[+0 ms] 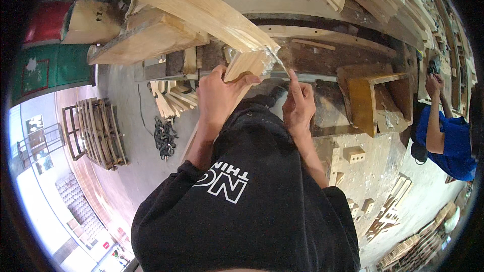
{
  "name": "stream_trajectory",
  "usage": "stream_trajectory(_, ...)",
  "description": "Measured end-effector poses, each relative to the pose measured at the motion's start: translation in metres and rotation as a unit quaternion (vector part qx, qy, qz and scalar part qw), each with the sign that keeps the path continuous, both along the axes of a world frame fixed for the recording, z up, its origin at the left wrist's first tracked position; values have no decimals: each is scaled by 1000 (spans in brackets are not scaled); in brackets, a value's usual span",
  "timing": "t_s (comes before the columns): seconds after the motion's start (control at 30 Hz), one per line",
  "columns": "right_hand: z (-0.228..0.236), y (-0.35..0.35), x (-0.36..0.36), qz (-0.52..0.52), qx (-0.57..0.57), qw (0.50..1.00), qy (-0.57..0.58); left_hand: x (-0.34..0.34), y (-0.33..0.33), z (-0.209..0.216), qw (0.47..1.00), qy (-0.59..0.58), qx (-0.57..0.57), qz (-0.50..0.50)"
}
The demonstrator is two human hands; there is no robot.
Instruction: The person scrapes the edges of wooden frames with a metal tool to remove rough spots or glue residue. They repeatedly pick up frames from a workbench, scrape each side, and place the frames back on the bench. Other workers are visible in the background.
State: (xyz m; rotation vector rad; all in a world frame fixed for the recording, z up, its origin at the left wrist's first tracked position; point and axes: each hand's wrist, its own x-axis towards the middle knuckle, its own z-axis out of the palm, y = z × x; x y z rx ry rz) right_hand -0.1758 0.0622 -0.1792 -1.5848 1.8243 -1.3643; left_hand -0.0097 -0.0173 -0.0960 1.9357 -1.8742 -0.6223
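My left hand [219, 93] is closed around a pale wooden board [245, 66], its thumb lying across the face. The board slants up from my lap, and its far end bears a whitish, wet-looking smear. In my right hand [299, 102] is a thin stick [283, 65], the index finger stretched along it. The stick's far tip reaches the smeared end, beside the near end of a long plank [196, 7]. That plank runs off to the upper left; whether the two wooden pieces touch is hard to tell.
A workbench edge [327, 38] crosses ahead of me. To the right stands an open wooden box [362, 103], with a drilled block [354, 154] nearer. A thick slab [146, 40] juts out at left, above a slatted pallet [98, 133]. Another person in blue [448, 141] works at far right.
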Motion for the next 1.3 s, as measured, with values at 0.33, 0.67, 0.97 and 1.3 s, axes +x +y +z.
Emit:
stream_trajectory(0.33,-107,-43,1,9,136,986,-93,24,8,4,998,47,5,29)
stream_trajectory(0.67,-191,-44,-7,3,380,925,-29,27,8,1,996,55,-69,-31)
stream_trajectory(0.97,-143,50,-42,-110,322,938,-58,-5,26,11,989,34,-60,-128)
stream_trajectory(1.3,-43,233,-64,-360,175,873,-277,-86,82,9,912,40,-17,-409)
